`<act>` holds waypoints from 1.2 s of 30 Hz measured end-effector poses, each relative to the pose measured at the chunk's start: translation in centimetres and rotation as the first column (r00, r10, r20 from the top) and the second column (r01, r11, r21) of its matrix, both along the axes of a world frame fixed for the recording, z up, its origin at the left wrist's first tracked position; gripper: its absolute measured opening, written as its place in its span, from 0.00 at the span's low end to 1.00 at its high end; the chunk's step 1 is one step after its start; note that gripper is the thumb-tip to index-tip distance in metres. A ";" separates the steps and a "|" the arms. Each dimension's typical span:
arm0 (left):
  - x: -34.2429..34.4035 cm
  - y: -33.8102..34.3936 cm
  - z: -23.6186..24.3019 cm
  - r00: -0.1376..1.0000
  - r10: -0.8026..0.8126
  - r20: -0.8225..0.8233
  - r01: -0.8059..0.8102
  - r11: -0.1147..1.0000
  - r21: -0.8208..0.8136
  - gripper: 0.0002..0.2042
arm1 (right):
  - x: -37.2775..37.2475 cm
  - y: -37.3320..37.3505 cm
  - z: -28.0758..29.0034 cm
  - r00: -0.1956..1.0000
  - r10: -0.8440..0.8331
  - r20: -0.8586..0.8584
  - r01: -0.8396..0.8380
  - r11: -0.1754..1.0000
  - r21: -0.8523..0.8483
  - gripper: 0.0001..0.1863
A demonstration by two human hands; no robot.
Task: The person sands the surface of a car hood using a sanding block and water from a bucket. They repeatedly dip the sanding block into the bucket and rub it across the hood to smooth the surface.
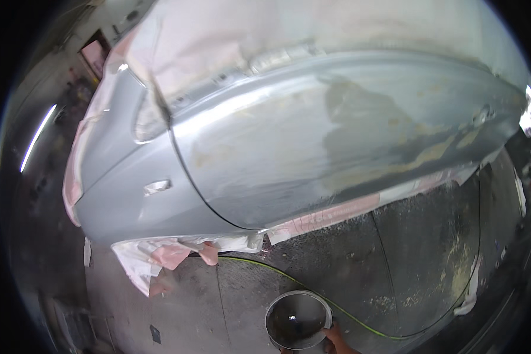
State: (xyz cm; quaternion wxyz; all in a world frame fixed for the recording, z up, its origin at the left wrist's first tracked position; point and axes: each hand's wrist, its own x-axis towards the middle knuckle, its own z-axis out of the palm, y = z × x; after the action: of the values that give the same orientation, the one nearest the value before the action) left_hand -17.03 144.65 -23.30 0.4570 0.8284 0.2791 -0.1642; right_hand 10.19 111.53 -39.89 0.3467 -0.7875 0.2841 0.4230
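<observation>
A round bucket [269, 311] with a pale rim and dark liquid inside is at the bottom of the view, over the floor. My right hand [335, 337] grips its right side, with fingers against the rim. Of my left hand [285, 351], only a sliver of skin shows below the bucket's near edge, so its fingers are hidden. Beyond the bucket stands a grey car body. Its door panel [253, 159] carries dull sanded areas, tan patches and a darker, wet-looking area [366, 130].
Pink and white masking paper [330, 213] runs along the car's lower edge, and a masking sheet [336, 26] covers its upper part. A yellow-green hose [289, 275] curves across the grey floor [248, 318] behind the bucket. A tube light [38, 137] glows at far left.
</observation>
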 end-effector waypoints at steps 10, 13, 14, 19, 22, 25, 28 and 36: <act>23.2 6.1 -19.5 0.778 -0.403 -0.483 0.392 0.911 -0.128 0.40 | -4.0 -1.8 0.2 0.981 -0.009 0.196 0.013 1.000 -0.020 0.38; 26.2 7.8 -21.0 0.713 -0.242 -0.658 0.160 0.970 -0.184 0.32 | -3.1 0.3 0.4 0.985 -0.170 0.044 0.165 0.981 0.098 0.37; 27.8 13.8 -20.9 0.664 -0.080 -0.743 -0.077 0.981 -0.175 0.31 | -1.3 3.8 0.9 0.984 -0.150 0.100 0.132 0.977 0.169 0.37; 32.4 3.7 -16.6 0.609 -0.197 -0.768 -0.069 0.952 -0.299 0.36 | -2.1 -3.8 -0.8 0.996 -0.053 0.075 0.048 0.996 0.074 0.34; 36.7 3.1 -13.0 0.626 -0.376 -0.683 0.271 0.926 -0.261 0.34 | 1.3 -4.9 3.8 0.958 -0.228 0.174 0.202 0.967 0.155 0.30; 40.7 -1.1 -10.9 0.551 -0.665 -0.504 0.627 0.729 -0.277 0.32 | 1.6 -8.2 6.0 0.903 -0.327 0.277 0.318 0.945 0.078 0.27; 41.3 -2.4 -13.7 0.663 -0.697 -0.272 0.627 0.716 -0.306 0.32 | 3.3 -10.8 7.1 0.853 -0.366 0.373 0.357 0.929 0.095 0.26; 45.7 -12.3 -14.2 0.774 -0.607 -0.180 0.362 0.658 -0.661 0.56 | 4.5 -17.0 8.6 0.673 -0.495 0.550 0.622 0.781 -0.058 0.26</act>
State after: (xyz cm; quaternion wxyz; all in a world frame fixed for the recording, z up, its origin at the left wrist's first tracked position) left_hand 28.64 132.32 -37.54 0.5642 0.6379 0.0610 -0.5206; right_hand 14.69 94.48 -31.27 0.4238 -0.7793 0.4603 0.0356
